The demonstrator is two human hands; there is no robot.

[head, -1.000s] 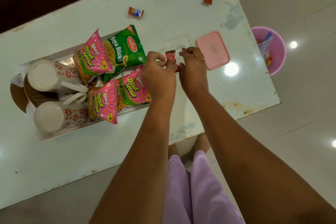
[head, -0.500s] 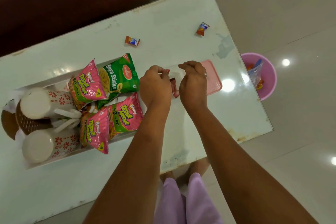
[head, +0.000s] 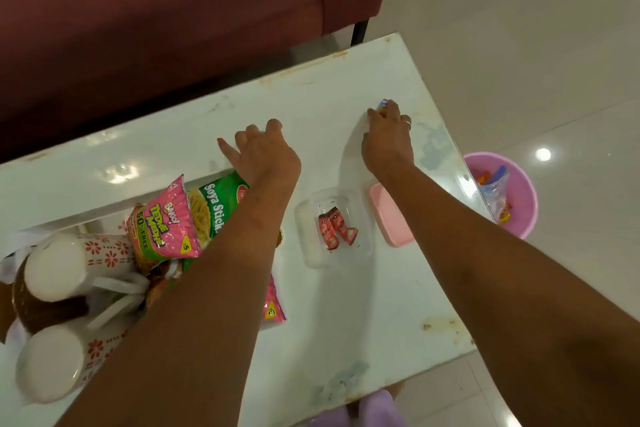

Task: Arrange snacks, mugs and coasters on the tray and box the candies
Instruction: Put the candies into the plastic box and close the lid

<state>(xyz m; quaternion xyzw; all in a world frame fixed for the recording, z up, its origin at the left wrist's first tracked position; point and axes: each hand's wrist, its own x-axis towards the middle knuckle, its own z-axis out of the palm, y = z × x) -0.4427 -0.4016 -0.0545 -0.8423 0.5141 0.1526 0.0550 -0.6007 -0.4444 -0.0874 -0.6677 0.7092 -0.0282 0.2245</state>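
Note:
My right hand [head: 388, 139] reaches to the far right of the white table, its fingertips pinched on a small blue-and-red candy [head: 382, 103]. My left hand [head: 263, 152] is curled down on the table beyond the snack packets, and whatever lies under it is hidden. Between my forearms a clear box [head: 311, 253] holds two red candies [head: 335, 227], with its pink lid [head: 388, 215] beside it. On the left, the white tray [head: 104, 213] carries two floral mugs [head: 55, 267] lying down, brown coasters [head: 34, 308], a pink snack packet [head: 166, 222] and a green one [head: 214, 204].
A pink bin [head: 519, 218] with wrappers stands on the floor off the table's right edge. A maroon sofa [head: 173, 28] runs along the far side. The table's near edge is close to my legs.
Both hands left the box, where a red candy now lies, and moved out to the far side of the table. The right hand closed on the blue-and-red candy, and the left covers the orange one's spot.

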